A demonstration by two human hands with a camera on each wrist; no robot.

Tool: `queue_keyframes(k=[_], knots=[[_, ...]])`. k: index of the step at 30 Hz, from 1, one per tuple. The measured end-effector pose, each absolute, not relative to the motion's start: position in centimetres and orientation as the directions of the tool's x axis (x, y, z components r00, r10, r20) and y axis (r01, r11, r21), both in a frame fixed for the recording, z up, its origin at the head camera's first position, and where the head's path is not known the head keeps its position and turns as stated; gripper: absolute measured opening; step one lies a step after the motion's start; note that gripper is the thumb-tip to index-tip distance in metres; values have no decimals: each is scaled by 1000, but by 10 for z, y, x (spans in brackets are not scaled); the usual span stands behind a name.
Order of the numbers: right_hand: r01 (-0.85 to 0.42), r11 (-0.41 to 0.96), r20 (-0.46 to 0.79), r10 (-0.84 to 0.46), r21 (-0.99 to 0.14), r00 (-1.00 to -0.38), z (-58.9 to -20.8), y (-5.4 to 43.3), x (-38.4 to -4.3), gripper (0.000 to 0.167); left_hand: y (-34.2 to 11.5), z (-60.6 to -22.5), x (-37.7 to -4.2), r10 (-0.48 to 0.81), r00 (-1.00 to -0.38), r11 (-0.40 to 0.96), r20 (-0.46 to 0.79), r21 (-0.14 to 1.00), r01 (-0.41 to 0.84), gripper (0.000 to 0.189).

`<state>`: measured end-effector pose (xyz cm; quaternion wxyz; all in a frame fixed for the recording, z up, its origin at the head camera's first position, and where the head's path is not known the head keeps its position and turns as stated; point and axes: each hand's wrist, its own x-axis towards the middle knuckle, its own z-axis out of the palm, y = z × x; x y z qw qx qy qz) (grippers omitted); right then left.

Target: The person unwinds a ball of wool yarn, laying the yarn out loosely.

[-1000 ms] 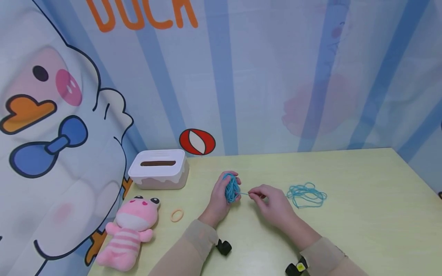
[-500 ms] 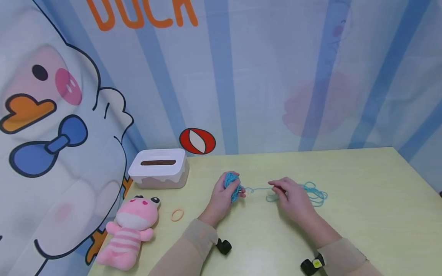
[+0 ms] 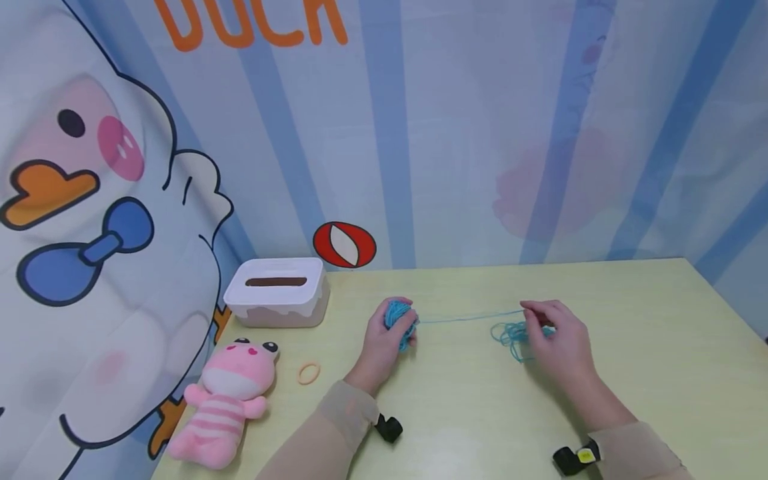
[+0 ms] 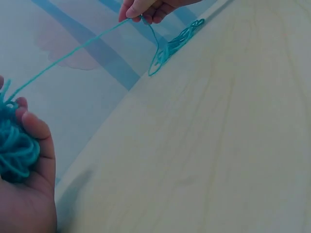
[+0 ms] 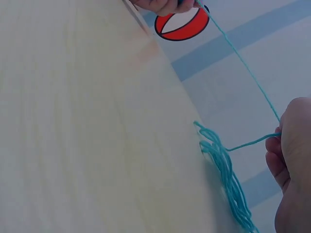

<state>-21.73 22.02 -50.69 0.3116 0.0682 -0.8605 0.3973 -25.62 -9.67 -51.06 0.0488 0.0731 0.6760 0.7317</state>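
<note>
My left hand (image 3: 382,343) grips a bundle of blue yarn (image 3: 399,316), thumb across its front and fingers behind. From the bundle a single strand (image 3: 471,319) stretches nearly straight to my right hand (image 3: 561,340), which pinches it between thumb and fingertips. A loose pile of the same yarn (image 3: 513,337) lies on the table, partly hidden behind the right hand in the head view. In the right wrist view, a strand runs from the pinching fingers (image 5: 275,158) down to that pile (image 5: 226,170).
On the pale wooden table (image 3: 456,413), a white and beige tissue box (image 3: 276,297) stands at the back left. A pink striped frog plush (image 3: 225,403) lies at the front left, with a small peach-coloured ring (image 3: 309,373) beside it. A printed duck curtain (image 3: 456,133) hangs behind.
My right hand has moved away to the right, drawing the strand out longer and straighter, and now overlaps the loose pile. My left hand keeps its place, its thumb now over the bundle.
</note>
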Motion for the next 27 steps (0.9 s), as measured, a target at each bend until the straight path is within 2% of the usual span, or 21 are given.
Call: queue_keyframes(k=[4,11,19,27], knots=[[-347,675,597,173,-651,-783,-507,233,-219,18,-97,-510,-256,160,-987,-79,27,997,14,44],[-226,701,525,244,-676,-815,-507,247,-219,20,-94,-509,-259,191,-981,-252,43,968,-7,42],[-17,753,356,291,-658,-888,-507,265,-216,27,-93,-510,-260,139,-990,-215,11,976,-19,42],[34,806,231,209,-591,-950,-509,267,-217,28,-96,-513,-260,167,-985,-182,46,983,15,46]])
